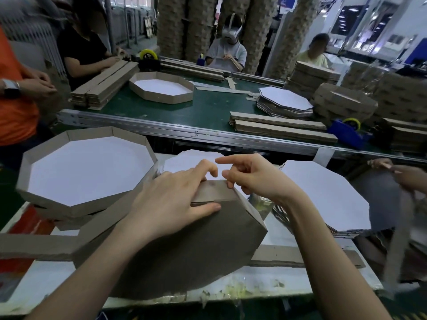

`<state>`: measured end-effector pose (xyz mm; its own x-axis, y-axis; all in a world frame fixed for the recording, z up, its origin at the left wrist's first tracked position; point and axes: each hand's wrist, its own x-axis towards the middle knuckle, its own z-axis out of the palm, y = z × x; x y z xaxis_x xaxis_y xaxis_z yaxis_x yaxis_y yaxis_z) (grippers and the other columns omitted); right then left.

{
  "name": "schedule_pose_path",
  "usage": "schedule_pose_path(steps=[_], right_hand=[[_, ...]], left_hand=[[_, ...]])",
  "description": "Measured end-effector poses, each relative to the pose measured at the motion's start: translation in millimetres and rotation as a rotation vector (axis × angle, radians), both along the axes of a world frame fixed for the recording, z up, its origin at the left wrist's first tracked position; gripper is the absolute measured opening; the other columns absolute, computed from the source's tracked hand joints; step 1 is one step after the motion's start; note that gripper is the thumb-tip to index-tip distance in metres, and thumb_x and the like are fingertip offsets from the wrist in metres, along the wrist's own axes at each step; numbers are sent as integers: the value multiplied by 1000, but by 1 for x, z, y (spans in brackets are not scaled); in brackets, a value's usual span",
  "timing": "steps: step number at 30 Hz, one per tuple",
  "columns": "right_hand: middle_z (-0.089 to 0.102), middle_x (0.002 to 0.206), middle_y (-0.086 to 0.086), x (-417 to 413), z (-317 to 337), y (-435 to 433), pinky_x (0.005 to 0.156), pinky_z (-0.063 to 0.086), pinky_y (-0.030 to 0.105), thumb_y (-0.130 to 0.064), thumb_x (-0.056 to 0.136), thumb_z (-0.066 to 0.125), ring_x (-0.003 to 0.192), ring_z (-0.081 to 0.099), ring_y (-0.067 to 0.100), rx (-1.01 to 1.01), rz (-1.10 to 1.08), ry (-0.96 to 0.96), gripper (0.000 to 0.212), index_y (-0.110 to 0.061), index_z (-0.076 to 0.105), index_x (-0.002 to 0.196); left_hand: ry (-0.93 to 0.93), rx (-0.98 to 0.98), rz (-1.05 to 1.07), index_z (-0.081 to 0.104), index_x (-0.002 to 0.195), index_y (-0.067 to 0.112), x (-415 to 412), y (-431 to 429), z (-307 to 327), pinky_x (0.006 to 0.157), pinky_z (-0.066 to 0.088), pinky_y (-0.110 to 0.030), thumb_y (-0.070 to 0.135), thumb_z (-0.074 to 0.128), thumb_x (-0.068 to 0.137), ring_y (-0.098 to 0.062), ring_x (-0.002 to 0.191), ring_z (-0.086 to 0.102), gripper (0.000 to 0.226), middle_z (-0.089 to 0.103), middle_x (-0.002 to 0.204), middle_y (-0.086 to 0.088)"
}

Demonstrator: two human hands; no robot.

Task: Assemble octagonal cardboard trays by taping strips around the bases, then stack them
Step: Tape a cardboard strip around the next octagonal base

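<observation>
A brown octagonal cardboard base (196, 250) lies tilted on the white worktable, underside facing me. A cardboard strip (215, 192) wraps its far edge and trails off to the left. My left hand (175, 199) holds the strip against the base, thumb pressed on the underside and fingers curled over the top edge. My right hand (251, 179) pinches the strip's top corner with thumb and middle fingers, index finger pointing left. A finished tray (87, 169) with white inside sits to the left. A stack of flat white octagon bases (323, 192) lies to the right.
Beyond a metal rail (184, 130) runs a green conveyor with another tray (161, 87), strip bundles (282, 128), a stack of bases (285, 101) and a blue tape dispenser (349, 131). Several people work around it. Another person's hand (399, 174) holds a strip at the right.
</observation>
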<state>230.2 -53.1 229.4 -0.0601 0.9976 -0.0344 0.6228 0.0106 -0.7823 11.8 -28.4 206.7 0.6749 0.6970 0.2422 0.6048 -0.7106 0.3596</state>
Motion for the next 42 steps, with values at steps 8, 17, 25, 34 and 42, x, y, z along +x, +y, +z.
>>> schedule_pose_path(steps=[8,17,25,34,42], right_hand=[[66,63,-9,0,0,-3,46,40,14,-20,98,58,48,47,-1,20,2,-55,18,-22,70,111],[50,55,1,3,-9,-2,49,29,28,-44,86,71,52,36,15,20,-9,-105,25,-20,76,81],[44,49,-8,11,-12,0,49,26,20,-45,91,65,49,33,6,-16,83,-100,33,-34,70,60],[53,67,-10,21,-52,0,56,39,14,-50,85,67,60,49,2,-177,152,513,29,-25,60,71],[63,75,0,32,-60,12,63,47,16,-52,68,84,67,59,9,-263,255,659,49,-10,64,84]], left_hand=[[51,-24,11,41,114,50,-1,0,2,80,47,-35,76,40,79,-8,97,52,43,54,117,25],[42,-51,-2,45,109,49,-2,0,3,79,48,-35,77,39,77,-7,93,52,42,55,111,24],[31,-45,-4,46,110,48,0,-3,2,77,45,-32,75,39,78,-1,89,48,42,57,108,24],[50,-34,-33,45,112,49,2,-1,3,75,37,-29,76,39,78,1,86,42,43,56,111,25],[38,-38,-33,44,113,51,2,1,3,76,46,-31,78,39,77,-1,87,46,45,56,108,26]])
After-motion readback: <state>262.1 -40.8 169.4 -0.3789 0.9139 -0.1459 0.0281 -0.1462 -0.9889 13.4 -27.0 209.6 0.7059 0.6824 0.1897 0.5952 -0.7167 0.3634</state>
